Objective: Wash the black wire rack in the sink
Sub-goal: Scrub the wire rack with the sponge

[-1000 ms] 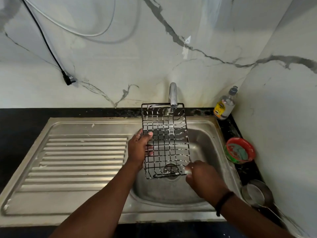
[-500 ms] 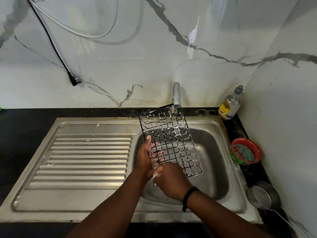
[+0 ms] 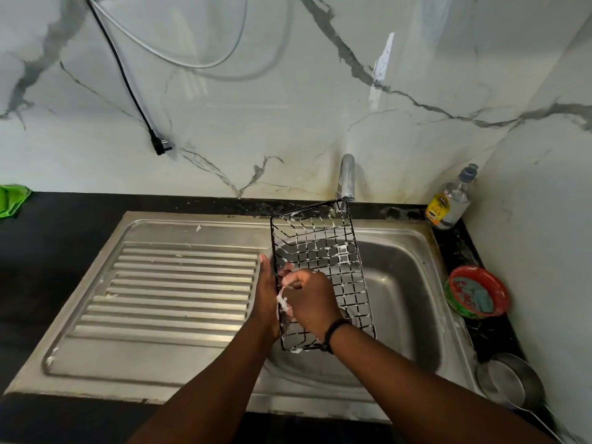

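Note:
The black wire rack [image 3: 323, 248] hangs tilted over the steel sink basin [image 3: 400, 283], its far corner under the tap [image 3: 347, 176]. White soap foam clings to many of its wires. My left hand [image 3: 267, 293] grips the rack's left edge from outside. My right hand [image 3: 312, 299] lies on the rack's inner face beside it, fingers curled at the left rim, with foam between the two hands. Whether the right hand also holds a scrubber is hidden.
A ribbed drainboard [image 3: 179, 283] lies left of the basin. Along the right counter stand a soap bottle [image 3: 448, 203], a red bowl [image 3: 477, 291] with a scrub pad, and a steel pan [image 3: 509, 382]. A green cloth [image 3: 12, 200] lies far left. A black plug [image 3: 160, 145] dangles on the wall.
The rack has tipped from upright toward a slanted, flatter pose. My right hand moved from the rack's lower right corner to its left rim next to my left hand.

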